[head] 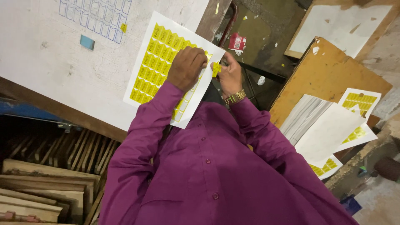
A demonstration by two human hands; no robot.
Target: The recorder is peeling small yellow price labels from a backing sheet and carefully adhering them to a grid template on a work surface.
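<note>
Left hand [186, 68] lies knuckles-up on the sticker sheet [156, 58], fingers curled and pressing its right edge; can't tell if it grips anything. Right hand [229, 75], gold watch [234, 97] on the wrist, pinches a small yellow sticker [216, 69] just off the sheet's edge, touching the left fingertips. Sheet of yellow labels lies tilted on the white desk [50, 58]. Purple sleeves fill the foreground. More sticker sheets stacked [329, 129] on a brown board at right, well apart.
</note>
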